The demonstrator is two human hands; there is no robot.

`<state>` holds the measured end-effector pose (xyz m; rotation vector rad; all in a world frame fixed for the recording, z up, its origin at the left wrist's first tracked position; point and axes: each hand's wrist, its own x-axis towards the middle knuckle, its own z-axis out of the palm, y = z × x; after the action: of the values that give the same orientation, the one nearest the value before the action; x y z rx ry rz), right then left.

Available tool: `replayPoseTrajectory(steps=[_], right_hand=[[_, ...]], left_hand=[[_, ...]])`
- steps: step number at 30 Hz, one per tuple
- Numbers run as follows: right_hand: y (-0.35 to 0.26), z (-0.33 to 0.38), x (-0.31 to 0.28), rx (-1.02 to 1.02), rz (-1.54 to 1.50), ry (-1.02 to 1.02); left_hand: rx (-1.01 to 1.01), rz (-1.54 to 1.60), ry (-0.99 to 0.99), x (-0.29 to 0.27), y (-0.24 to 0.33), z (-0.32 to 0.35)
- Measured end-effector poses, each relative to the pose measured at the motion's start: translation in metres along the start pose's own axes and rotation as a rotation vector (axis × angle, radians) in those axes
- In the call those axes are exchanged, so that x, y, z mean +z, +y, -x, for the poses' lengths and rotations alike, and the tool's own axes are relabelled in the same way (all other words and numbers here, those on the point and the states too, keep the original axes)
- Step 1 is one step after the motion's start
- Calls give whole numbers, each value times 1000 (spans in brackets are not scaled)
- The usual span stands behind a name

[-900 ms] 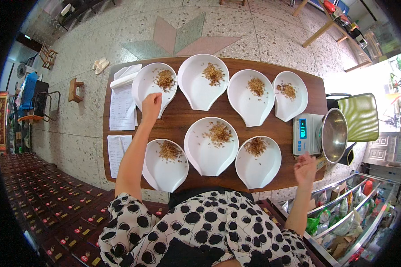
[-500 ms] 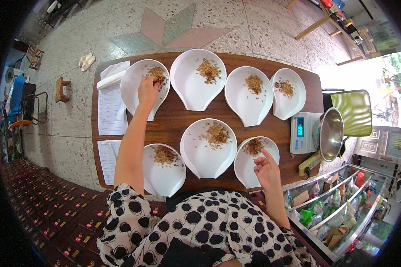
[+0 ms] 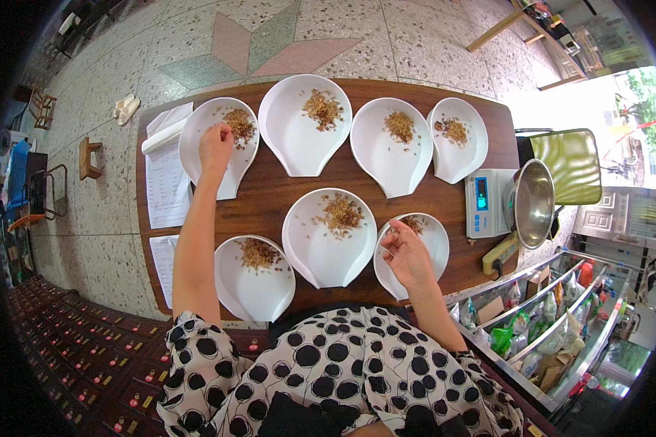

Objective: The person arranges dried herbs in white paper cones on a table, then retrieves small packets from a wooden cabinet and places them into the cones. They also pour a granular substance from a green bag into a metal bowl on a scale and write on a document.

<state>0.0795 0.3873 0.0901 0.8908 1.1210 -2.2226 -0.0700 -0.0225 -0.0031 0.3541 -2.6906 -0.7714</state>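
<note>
**Seven white dishes on a dark wooden table**

Underneath everything lay a pale speckled terrazzo floor (image 3: 109,218) with an inlaid star of pink and green tiles (image 3: 270,54). On it stood the long brown table (image 3: 270,197), its wood bare between the dishes. To the person's right, a green chair (image 3: 572,164) stood beside the table end, and low shelves of packets (image 3: 547,328) ran below. Printed paper sheets (image 3: 164,182) covered the table's left end. Four white scoop-shaped dishes lined the far edge and three the near edge, each holding a small heap of brown dried pieces. A digital scale (image 3: 485,204) carried a steel bowl (image 3: 533,204) at the right end. The left hand (image 3: 217,146) rested in the far left dish (image 3: 219,142), fingers bent over its heap; whether it gripped any, I cannot tell. The right hand (image 3: 407,255) hovered over the near right dish (image 3: 423,247), fingers curled, pinching something too small to tell.
</note>
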Motion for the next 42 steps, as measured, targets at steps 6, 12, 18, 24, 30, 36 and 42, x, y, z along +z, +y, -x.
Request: replayPoseTrajectory(steps=[6, 12, 18, 24, 30, 36, 42], right_hand=[[7, -11, 17, 37, 43, -56], [22, -33, 50, 220, -11, -219], [39, -50, 83, 305, -308, -428], [50, -39, 57, 347, -256, -287], [55, -20, 20, 456, -179, -189], [32, -21, -19, 314, -192, -145], [-83, -84, -76, -249, -151, -278]], left_hand=[[-149, 128, -4, -37, 1, -2], [-20, 300, -87, -70, 84, 30], [445, 447, -520, -69, 186, 115], [606, 303, -709, -55, 191, 151], [619, 402, -790, -43, 199, 190], [566, 522, -626, -43, 218, 210], [320, 493, -585, -34, 193, 215]])
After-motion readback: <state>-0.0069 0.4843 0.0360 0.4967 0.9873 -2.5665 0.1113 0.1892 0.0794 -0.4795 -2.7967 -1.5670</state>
